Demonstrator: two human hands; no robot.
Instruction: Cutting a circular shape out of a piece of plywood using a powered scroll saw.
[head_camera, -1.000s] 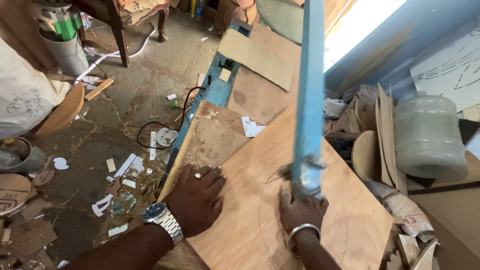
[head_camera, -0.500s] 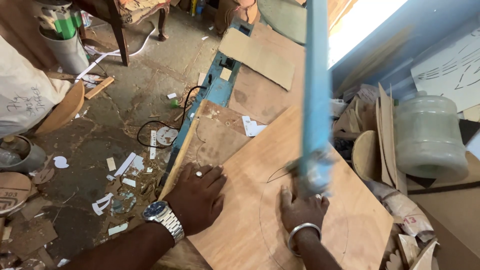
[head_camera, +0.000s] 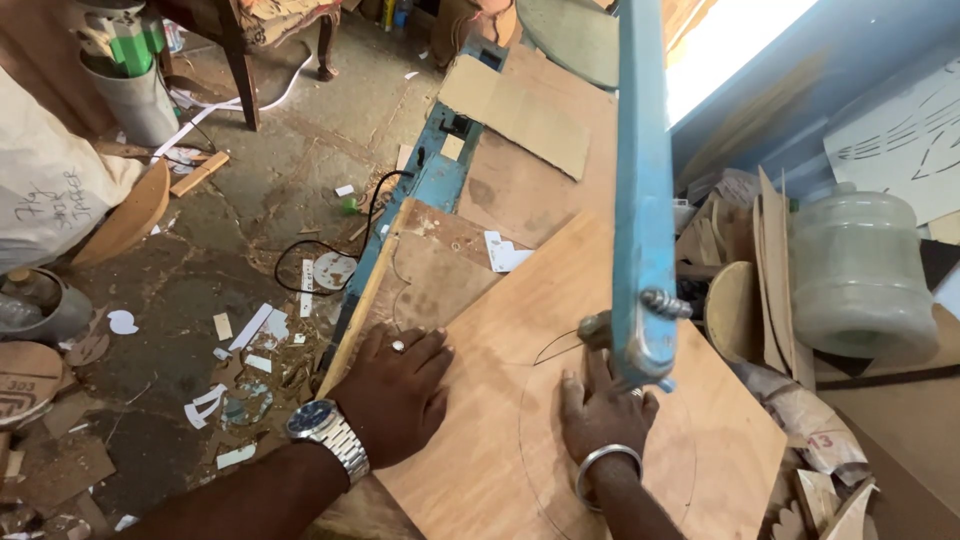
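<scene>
On the workbench (head_camera: 520, 190), near its front edge, a plywood sheet (head_camera: 560, 330) lies flat and turned at an angle, one corner toward the bench's left edge, another off to the right by the clutter. Left hand (head_camera: 398, 393) flat on the sheet's left corner, palm down, fingers spread a little, holding nothing, just pressing; ring on one finger, metal wristwatch (head_camera: 330, 437) on the wrist. Right hand (head_camera: 603, 405) also flat on the sheet, fingers narrow and pointing up toward the saw, holding nothing; metal bangle (head_camera: 606, 462) on the wrist. Its fingertips sit just beside the lower end of the blue saw arm (head_camera: 642, 180), which runs from the top of the view down over the sheet's middle. A thin curved pencil line (head_camera: 523, 440) on the sheet passes around the right hand; a cut slit shows just left of the arm's end. Beyond the sheet, cardboard pieces (head_camera: 515, 105) lie on the bench's far part. Right of the bench, a clear plastic jug (head_camera: 858, 270) among wood offcuts. Left, dirt floor (head_camera: 280, 200) with paper scraps and a black cable (head_camera: 330, 240).
</scene>
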